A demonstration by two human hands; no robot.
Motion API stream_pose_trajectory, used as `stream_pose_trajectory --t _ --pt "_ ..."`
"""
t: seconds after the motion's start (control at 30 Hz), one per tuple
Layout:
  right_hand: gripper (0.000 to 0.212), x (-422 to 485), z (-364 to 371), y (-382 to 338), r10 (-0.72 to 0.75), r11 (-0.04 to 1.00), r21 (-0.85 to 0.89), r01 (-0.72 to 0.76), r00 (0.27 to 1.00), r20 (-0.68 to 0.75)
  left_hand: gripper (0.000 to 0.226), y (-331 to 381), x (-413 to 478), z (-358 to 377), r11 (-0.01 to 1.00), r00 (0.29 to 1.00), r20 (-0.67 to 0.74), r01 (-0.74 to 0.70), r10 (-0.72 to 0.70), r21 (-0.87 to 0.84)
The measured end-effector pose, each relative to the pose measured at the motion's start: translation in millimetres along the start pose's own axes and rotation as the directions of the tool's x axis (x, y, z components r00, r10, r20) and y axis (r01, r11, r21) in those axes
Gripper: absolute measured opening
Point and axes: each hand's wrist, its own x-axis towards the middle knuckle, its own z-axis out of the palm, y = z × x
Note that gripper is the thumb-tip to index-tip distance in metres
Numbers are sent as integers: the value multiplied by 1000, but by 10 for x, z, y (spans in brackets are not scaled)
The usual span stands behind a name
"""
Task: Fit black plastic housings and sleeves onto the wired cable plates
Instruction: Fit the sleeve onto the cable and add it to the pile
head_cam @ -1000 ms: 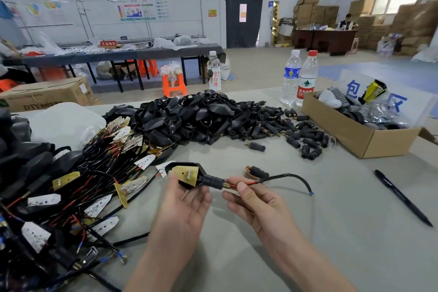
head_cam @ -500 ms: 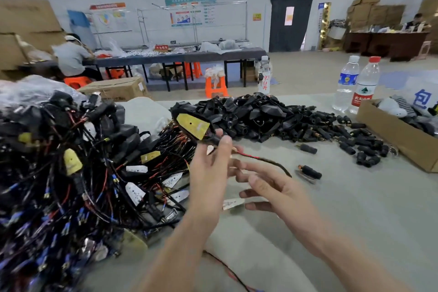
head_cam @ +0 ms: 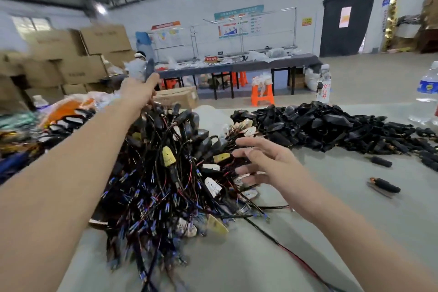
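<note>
Wired cable plates heaped in a tangle at desk left side, black plastic housings piled toward far edge, left hand stretched beyond heap, blurred dark piece against it, grip impossible to tell, right hand loose, fingers spread, beside heap

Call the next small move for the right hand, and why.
Probably lower the right hand onto a bare white plate at the edge of the cable pile: it hovers open and empty just beside, while the left hand grips a blurred dark piece beyond it.
</note>
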Motion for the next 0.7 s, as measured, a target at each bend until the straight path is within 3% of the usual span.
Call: stream_pose_trajectory --t 0.07,0.13,0.2,0.3,0.43,0.53,0.63,0.7 --pt "23 6 12 55 12 1000 4 -12 999 -35 40 -214 92 -126 966 996 7 80 -84 247" --pt "22 -17 -35 106 30 999 13 -29 998 -61 35 -444 91 -140 935 994 22 97 -111 340" --pt "23 -51 -111 152 49 999 -3 -49 996 -81 45 -619 -7 -49 918 996 39 63 -85 393" --pt "26 -104 -209 251 93 995 -19 -96 988 -124 51 -749 -294 198 913 995 98 -38 -2 407" --pt "25 -170 -298 405 149 989 9 -150 970 -192 35 -785 -791 631 924 961 220 -233 170 302" --pt "23 -225 -402 509 189 982 44 -184 944 -270 32 -745 -1145 988 887 870 421 -383 254 256" --pt "24 -286 -546 575 222 975 54 -217 911 -347 31 -739 -1397 1282 824 730 642 -500 234 267" --pt "24 -322 -654 597 232 973 72 -221 893 -385 31 -735 -1513 1440 751 671 709 -579 218 317"
